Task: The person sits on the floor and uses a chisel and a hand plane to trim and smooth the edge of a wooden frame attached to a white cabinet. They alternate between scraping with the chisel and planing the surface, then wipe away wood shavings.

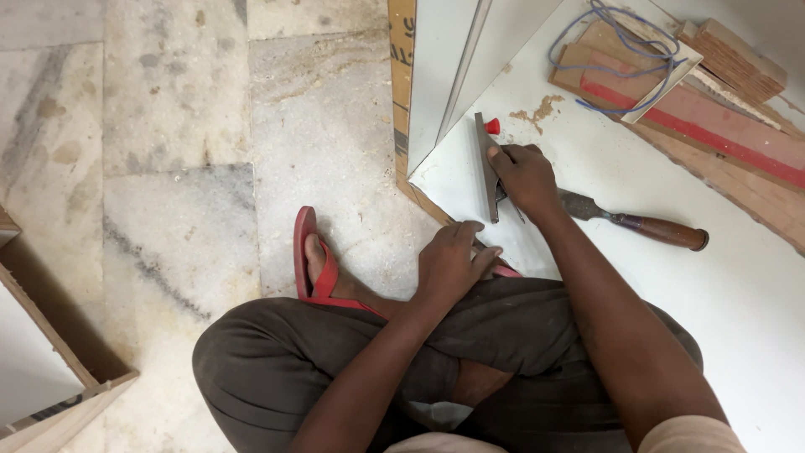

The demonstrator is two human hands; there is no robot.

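I squat over a white laminated board (654,193) lying on a marble floor. My right hand (526,174) is closed on a narrow grey strip (485,159) that lies on the board near its left edge, with a small red piece (492,127) at its far end. My left hand (453,262) rests palm down at the board's near corner, fingers curled loosely, holding nothing. A chisel with a brown wooden handle (650,226) lies on the board just right of my right wrist.
A white panel (449,67) stands upright along the board's left edge. Wood offcuts and a red-edged strip (696,109) sit at the back right under a coil of blue wire (625,46). Sawdust (541,109) lies nearby. An open box frame (50,369) is at the left.
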